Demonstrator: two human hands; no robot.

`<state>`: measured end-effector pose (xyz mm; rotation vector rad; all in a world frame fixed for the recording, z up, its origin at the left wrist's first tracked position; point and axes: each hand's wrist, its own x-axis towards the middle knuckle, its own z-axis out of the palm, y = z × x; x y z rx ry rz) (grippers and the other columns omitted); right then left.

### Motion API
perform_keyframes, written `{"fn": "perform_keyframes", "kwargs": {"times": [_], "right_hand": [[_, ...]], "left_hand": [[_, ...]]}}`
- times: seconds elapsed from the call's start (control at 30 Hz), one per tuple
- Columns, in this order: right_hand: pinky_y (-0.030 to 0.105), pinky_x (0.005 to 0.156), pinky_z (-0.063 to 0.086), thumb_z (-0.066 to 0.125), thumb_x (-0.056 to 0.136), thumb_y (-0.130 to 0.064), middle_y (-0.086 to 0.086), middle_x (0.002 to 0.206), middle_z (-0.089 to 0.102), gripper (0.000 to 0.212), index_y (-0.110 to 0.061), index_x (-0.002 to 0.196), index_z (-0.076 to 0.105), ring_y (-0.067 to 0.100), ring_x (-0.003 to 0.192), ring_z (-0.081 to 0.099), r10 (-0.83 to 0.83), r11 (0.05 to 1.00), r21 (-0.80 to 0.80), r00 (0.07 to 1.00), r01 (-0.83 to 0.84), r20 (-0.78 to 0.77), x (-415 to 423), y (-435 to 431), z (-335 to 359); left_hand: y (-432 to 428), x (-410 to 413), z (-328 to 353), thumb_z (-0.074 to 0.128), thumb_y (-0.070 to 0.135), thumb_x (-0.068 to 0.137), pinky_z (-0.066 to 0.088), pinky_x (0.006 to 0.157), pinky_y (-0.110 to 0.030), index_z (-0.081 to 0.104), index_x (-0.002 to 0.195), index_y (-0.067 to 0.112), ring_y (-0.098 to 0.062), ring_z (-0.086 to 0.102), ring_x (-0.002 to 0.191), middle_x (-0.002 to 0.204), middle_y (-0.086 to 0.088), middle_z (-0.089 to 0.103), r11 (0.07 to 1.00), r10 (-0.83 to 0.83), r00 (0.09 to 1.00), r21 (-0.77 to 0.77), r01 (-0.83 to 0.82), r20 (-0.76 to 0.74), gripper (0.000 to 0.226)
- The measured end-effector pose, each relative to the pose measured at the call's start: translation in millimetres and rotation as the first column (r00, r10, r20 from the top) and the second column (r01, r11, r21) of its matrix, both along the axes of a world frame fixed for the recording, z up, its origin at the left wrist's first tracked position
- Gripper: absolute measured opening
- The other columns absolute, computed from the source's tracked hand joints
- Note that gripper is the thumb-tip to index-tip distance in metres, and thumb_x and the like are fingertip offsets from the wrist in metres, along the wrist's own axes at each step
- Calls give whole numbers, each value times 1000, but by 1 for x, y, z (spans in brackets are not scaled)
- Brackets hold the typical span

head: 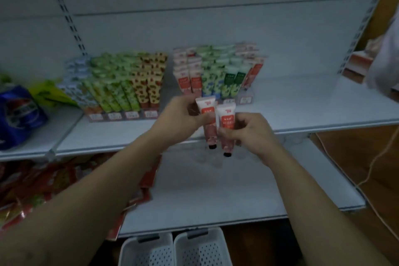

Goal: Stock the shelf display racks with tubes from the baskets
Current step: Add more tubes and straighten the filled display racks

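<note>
Both hands are raised in front of the shelf edge, each gripping one tube. Left hand (183, 120): fingers curled round the left tube (206, 107), thumb across its front. Right hand (255, 134): fingertips pinch the right tube (225, 115) at its lower half. The tubes are side by side, touching or nearly so, with flat crimped ends up and round black caps down; the right one sits slightly lower. Both are soft squeeze tubes, white at the top with an orange-red label band and a pinkish pattern toward the cap. Print too blurred to read.

Behind the hands, on the white metal shelf (313, 106), stand two stepped clear-plastic racks.
- Left rack (124, 115): rows of slanted tubes, blue-patterned, then green-patterned, then cream with red spots.
- Right rack (244, 99): leaning tubes in red-and-white, blue-green leaf print and dark green, with pink at the far right.
- Small labels run along each rack's front lip.

Left end of the shelf: a glossy, crinkled blue bag (19, 114) with a yellow-green bag (49, 93) behind it. A slotted metal upright (64, 8) runs up the back panel.

The lower shelf (216, 190) is the same white metal, with shiny red packets (32, 190) heaped at its left. At the bottom edge of view are two white plastic baskets (149, 250), side by side, with perforated floors and dark clips on the rims. A pale cable (375, 161) hangs against a brown surface at the right.
</note>
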<state>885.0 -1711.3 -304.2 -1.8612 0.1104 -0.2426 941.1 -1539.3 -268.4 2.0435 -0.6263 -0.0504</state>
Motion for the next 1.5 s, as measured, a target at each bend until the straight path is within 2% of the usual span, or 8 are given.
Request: {"fn": "perform_keyframes", "kwargs": {"times": [0.23, 0.4, 0.53, 0.7, 0.9, 1.13, 1.3, 1.5], "right_hand": [[12, 40, 38, 81, 72, -17, -7, 65, 68, 13, -16, 79, 71, -1, 46, 58, -97, 979, -157, 974, 130, 203, 21, -53, 101], [28, 51, 52, 78, 77, -19, 1, 76, 70, 18, -17, 93, 70, 13, 60, 63, -149, 955, -239, 979, 179, 137, 39, -95, 91], [34, 61, 59, 74, 81, -24, 6, 72, 70, 13, -12, 82, 70, 21, 63, 67, -139, 962, -226, 988, 150, 66, 52, -113, 77], [31, 59, 58, 76, 77, -11, 6, 73, 72, 15, -11, 89, 68, 16, 62, 70, -139, 962, -219, 984, 161, 111, 71, -133, 82], [33, 56, 59, 76, 68, -1, 13, 72, 71, 18, -5, 82, 65, 23, 61, 71, -173, 976, -118, 980, 184, 103, 96, -139, 69], [35, 59, 59, 76, 74, -1, 17, 75, 70, 16, -4, 83, 63, 25, 64, 71, -146, 989, -12, 980, 149, 138, 111, -148, 62], [36, 62, 58, 72, 79, 0, 18, 77, 69, 16, -1, 91, 62, 31, 72, 71, -60, 998, 3, 992, 60, 112, 110, -146, 53], [40, 66, 60, 75, 77, -2, 18, 83, 70, 16, -5, 90, 66, 30, 72, 71, -63, 995, -65, 988, 73, 141, 105, -145, 47]], "left_hand": [[-47, 23, 68, 74, 27, 81, 58, 80, -43, 69, 100, 16, -15, 70, 85, 92, 0, 73, 995, -78, 982, 82, 65, 172, 23], [-74, 35, 78, 74, 28, 81, 55, 65, -17, 63, 86, 28, -2, 66, 76, 83, 12, 69, 983, -94, 965, 174, 52, 245, 12], [-94, 41, 73, 78, 27, 76, 58, 66, -30, 64, 85, 21, -9, 67, 73, 81, 5, 70, 975, -76, 953, 222, 9, 293, 18], [-123, 50, 81, 75, 31, 79, 43, 52, -11, 59, 83, 25, 3, 57, 66, 80, 12, 64, 947, -90, 891, 314, -62, 445, 17], [-153, 73, 85, 70, 31, 80, 46, 71, -29, 61, 88, 24, -16, 61, 78, 84, 4, 68, 902, -202, 794, 425, -78, 574, 14], [-158, 90, 65, 68, 27, 79, 43, 64, -33, 60, 81, 20, -17, 50, 74, 76, 3, 54, 869, -263, 725, 483, -109, 637, 10], [-155, 94, 50, 63, 35, 81, 33, 76, -37, 66, 102, 13, -30, 46, 100, 106, -10, 53, 769, -344, 578, 576, -279, 740, 30], [-157, 90, 46, 63, 36, 84, 37, 89, -42, 65, 111, 13, -29, 41, 113, 118, -9, 49, 779, -272, 633, 552, -298, 725, 35]]}}
